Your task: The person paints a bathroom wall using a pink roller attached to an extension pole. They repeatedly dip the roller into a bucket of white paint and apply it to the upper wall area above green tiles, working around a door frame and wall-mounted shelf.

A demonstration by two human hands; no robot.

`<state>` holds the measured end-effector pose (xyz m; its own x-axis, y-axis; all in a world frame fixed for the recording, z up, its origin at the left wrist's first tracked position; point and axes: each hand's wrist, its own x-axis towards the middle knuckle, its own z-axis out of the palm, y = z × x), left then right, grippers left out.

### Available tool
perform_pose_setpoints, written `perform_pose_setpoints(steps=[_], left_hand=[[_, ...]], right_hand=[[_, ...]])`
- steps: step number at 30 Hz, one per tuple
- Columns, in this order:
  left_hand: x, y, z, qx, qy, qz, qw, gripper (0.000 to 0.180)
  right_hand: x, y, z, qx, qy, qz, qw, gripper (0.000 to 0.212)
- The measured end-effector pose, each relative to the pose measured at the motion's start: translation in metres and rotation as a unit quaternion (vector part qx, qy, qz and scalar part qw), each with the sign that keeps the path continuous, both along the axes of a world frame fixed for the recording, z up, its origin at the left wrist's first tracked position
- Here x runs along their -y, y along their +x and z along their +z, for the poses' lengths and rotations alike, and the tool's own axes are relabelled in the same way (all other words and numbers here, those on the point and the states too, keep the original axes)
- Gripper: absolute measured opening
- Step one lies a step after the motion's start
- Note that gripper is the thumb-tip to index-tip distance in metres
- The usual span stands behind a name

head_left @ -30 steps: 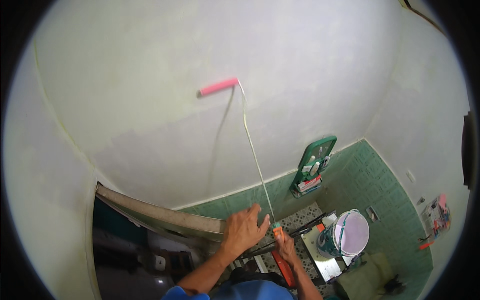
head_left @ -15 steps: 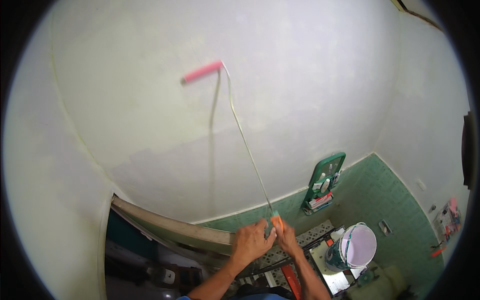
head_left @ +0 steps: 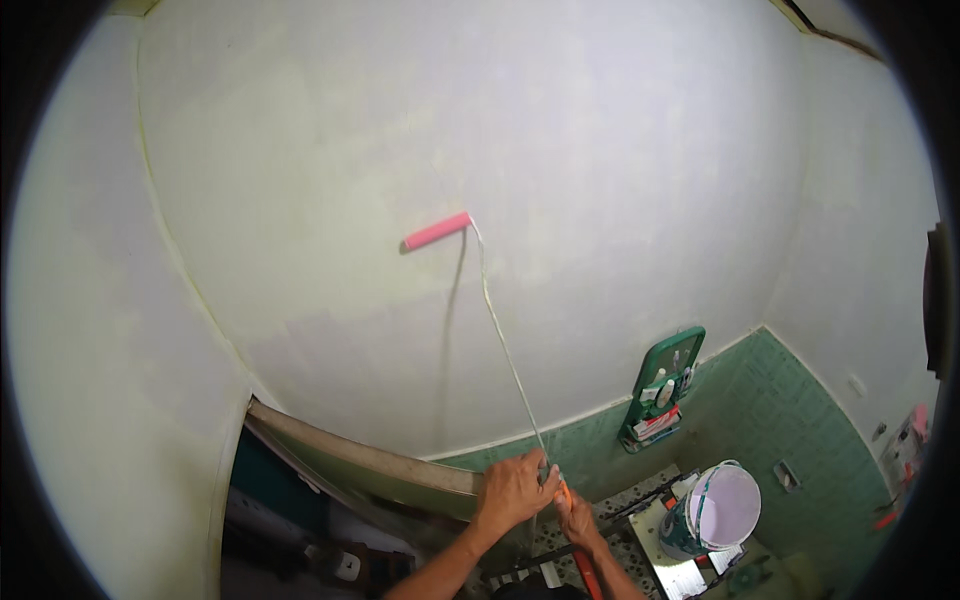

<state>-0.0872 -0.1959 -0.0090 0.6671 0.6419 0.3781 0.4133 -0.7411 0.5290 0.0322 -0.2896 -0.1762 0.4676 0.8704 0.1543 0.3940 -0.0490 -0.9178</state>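
A paint roller with a pink sleeve (head_left: 436,232) rests against the large white wall (head_left: 600,180), its long thin pale metal rod slanting down toward me. My right hand (head_left: 577,522) is closed round the orange handle (head_left: 565,492) at the lower end. Just above it, to the left, my left hand (head_left: 515,490) grips the same roller where the rod meets the handle. Its fingers partly hide that joint. On the wall, patchy pale-yellow and faint lilac areas show around the sleeve, and the rod throws a thin shadow.
A paint bucket (head_left: 725,508), pale lilac inside, stands on a platform (head_left: 672,560) at lower right. Behind it, a green-framed mirror shelf (head_left: 663,390) with toiletries hangs above green tiles (head_left: 800,420). A wooden-edged door top (head_left: 370,445) juts in at lower left.
The pink sleeve has come down the wall and slightly right. Both hands have dropped a little, still on the roller. The whole view has shifted slightly, showing the upper left corner.
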Motion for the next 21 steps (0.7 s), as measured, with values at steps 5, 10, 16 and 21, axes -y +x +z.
perform_pose_setpoints(steps=[5, 10, 16, 21], left_hand=[[0.003, 0.006, -0.002, 0.013, 0.007, -0.016, 1.000, 0.024], [-0.008, -0.015, -0.013, 0.007, 0.050, 0.032, 0.998, 0.021], [-0.001, 0.008, -0.010, 0.017, 0.029, 0.009, 0.999, 0.018], [-0.001, -0.001, 0.000, -0.070, 0.002, 0.054, 0.996, 0.017]], right_hand=[[-0.061, 0.042, 0.120, 0.085, 0.089, 0.019, 0.992, 0.044], [-0.145, 0.016, 0.254, 0.092, 0.138, 0.065, 0.984, 0.052], [-0.159, -0.019, 0.349, 0.072, 0.183, 0.066, 0.978, 0.057], [-0.179, -0.078, 0.376, 0.029, 0.231, 0.082, 0.969, 0.057]])
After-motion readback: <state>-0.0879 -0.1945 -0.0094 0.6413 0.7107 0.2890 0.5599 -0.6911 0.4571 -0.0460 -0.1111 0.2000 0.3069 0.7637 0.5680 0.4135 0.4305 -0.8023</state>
